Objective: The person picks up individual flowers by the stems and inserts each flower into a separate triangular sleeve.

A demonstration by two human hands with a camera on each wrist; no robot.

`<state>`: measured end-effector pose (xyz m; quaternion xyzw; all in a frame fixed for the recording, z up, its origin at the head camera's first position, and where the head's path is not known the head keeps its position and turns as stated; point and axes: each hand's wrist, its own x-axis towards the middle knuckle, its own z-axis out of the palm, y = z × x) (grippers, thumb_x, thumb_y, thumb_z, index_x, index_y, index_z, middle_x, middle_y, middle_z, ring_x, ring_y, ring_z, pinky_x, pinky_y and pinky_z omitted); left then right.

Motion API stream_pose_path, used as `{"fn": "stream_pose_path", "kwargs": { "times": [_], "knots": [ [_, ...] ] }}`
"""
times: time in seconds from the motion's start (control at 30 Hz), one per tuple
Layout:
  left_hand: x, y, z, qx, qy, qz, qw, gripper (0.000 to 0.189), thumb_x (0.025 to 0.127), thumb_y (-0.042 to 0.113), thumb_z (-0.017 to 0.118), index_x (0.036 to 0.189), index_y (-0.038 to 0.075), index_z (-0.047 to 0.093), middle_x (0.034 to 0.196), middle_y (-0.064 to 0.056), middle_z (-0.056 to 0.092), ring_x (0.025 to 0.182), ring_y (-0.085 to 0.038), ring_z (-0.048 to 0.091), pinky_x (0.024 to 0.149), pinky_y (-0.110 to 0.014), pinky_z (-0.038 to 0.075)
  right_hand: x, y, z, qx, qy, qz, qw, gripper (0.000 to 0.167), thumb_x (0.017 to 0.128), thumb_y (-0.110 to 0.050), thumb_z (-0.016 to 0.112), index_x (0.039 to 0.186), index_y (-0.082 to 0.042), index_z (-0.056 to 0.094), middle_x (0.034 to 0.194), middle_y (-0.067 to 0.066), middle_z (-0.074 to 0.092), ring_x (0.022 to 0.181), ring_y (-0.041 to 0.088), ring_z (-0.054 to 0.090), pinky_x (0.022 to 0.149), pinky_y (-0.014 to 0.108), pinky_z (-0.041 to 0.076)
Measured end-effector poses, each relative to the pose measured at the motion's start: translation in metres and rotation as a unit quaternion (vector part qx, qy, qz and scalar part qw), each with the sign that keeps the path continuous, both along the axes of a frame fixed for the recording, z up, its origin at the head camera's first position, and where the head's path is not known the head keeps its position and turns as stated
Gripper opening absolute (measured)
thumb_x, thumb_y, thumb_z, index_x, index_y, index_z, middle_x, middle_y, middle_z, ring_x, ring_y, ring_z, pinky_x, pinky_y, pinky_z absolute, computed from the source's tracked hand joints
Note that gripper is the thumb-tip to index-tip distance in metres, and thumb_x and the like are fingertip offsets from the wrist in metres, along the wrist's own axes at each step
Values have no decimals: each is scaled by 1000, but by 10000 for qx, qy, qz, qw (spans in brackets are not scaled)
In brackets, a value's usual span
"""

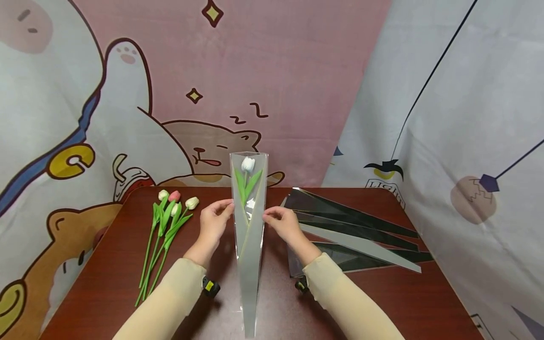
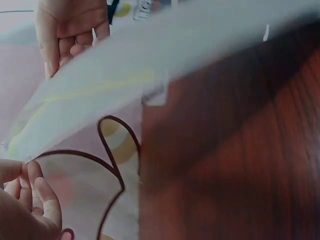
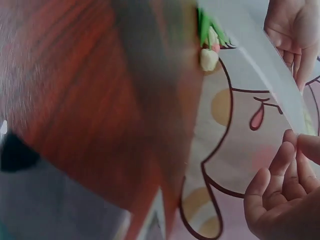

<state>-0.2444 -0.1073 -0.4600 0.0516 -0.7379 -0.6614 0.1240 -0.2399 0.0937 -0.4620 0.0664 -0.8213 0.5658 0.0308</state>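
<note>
A tapered grey-and-clear flower sleeve [image 1: 249,288] stands raised above the table in the head view, its narrow end toward me. Inside it is a single white tulip [image 1: 248,164] with green leaves; the grey lower part hides its stem. My left hand [image 1: 214,222] pinches the sleeve's left edge between thumb and fingers. On the opposite edge, at about the same height, my right hand [image 1: 285,224] pinches it too. Both wrist views show these edge grips, with the left hand [image 2: 32,207] at lower left in one and the right hand [image 3: 290,192] at lower right in the other.
Several loose tulips [image 1: 174,211], white and pink, lie on the left of the brown table [image 1: 365,302]. Several dark and grey sleeves [image 1: 340,215] are fanned out on the right, under my right forearm. A printed cloth [image 1: 289,85] hangs behind the table.
</note>
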Motion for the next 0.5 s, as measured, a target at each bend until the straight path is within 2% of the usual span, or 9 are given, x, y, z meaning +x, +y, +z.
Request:
{"fn": "stream_pose_path", "kwargs": {
  "times": [0.13,0.2,0.27,0.37,0.5],
  "knots": [
    [-5,-5,-10,-448,-341,58,9984,19,88,16,68,102,5,72,90,-13,70,76,-17,65,65,-24,52,-4,-7,-13,-97,-542,-77,9985,11,84,-11,70,92,-4,72,77,7,69,67,26,64,65,35,54],
    [-7,-7,-17,-623,-495,61,9968,18,88,15,67,102,5,73,90,-13,71,77,-17,65,64,-24,51,-7,-10,-21,-200,-756,-72,9969,13,84,-11,70,93,-2,72,78,8,70,67,24,64,70,43,55],
    [-10,-9,-25,-754,-647,64,9950,17,88,15,67,101,6,73,90,-13,71,77,-16,65,62,-23,51,-9,-13,-30,-270,-883,-53,9957,14,84,-9,69,93,1,71,79,10,71,67,26,65,72,46,55],
    [-13,-11,-35,-967,-863,102,9915,18,88,17,67,101,6,73,92,-11,70,76,-12,62,61,-19,48,-13,-15,-42,-247,-1069,-100,9939,15,83,-10,70,93,1,72,78,12,71,64,22,63,63,36,54],
    [-14,-14,-46,-1135,-1070,167,9876,18,88,17,67,100,5,73,89,-10,70,72,-9,59,58,-19,45,-17,-20,-53,1,-1234,-206,9921,15,82,-13,71,90,-2,73,76,14,71,58,13,58,48,22,41]
  ]
}}
